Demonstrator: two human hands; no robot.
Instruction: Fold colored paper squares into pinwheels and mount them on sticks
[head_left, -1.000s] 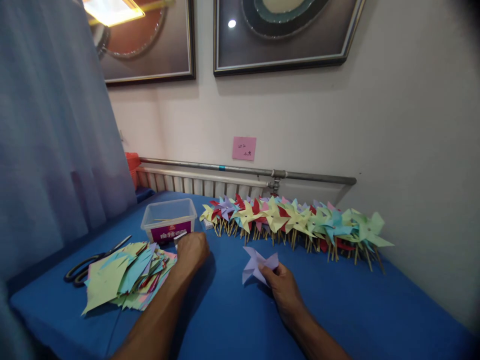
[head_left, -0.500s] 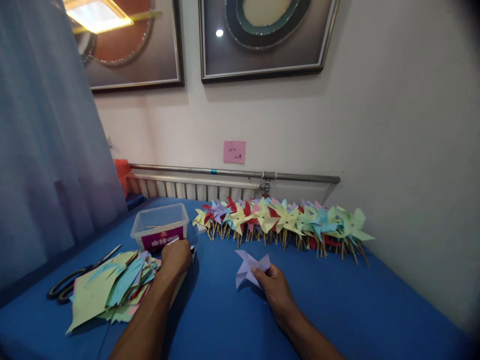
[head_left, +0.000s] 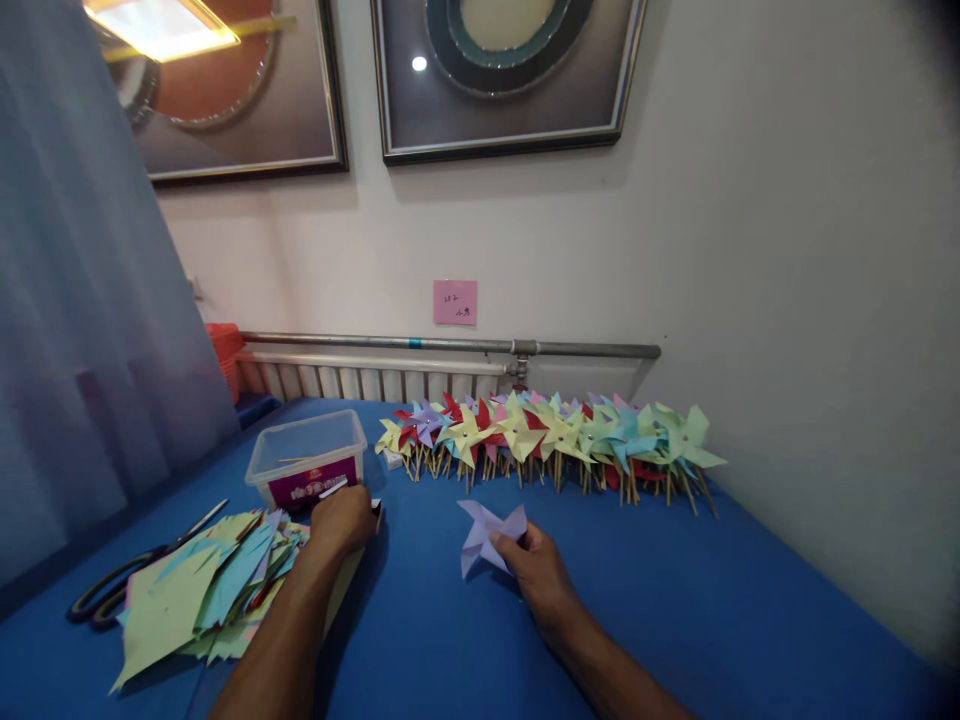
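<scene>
Between the thumb and fingers of my right hand (head_left: 541, 575) is a purple paper pinwheel (head_left: 486, 533), held just above the blue table; no stick shows on it. My left hand (head_left: 343, 520) is bent down at a small box (head_left: 376, 510) in front of the clear plastic tub (head_left: 306, 447). Its fingers are curled and mostly hidden, so what they touch cannot be made out. Under and beside my left forearm lies a pile of cut coloured paper (head_left: 169, 600).
Black-handled scissors (head_left: 142, 570) lie left of the paper. Many finished pinwheels on sticks (head_left: 555, 435) stand in a long bunch at the back. Behind them run a metal pipe (head_left: 450, 345) and a radiator (head_left: 337, 380). A blue curtain (head_left: 97, 300) hangs at left.
The whole view has shifted slightly, so things appear a little further left. My right hand keeps hold of the purple pinwheel, and my left hand stays at the small box.
</scene>
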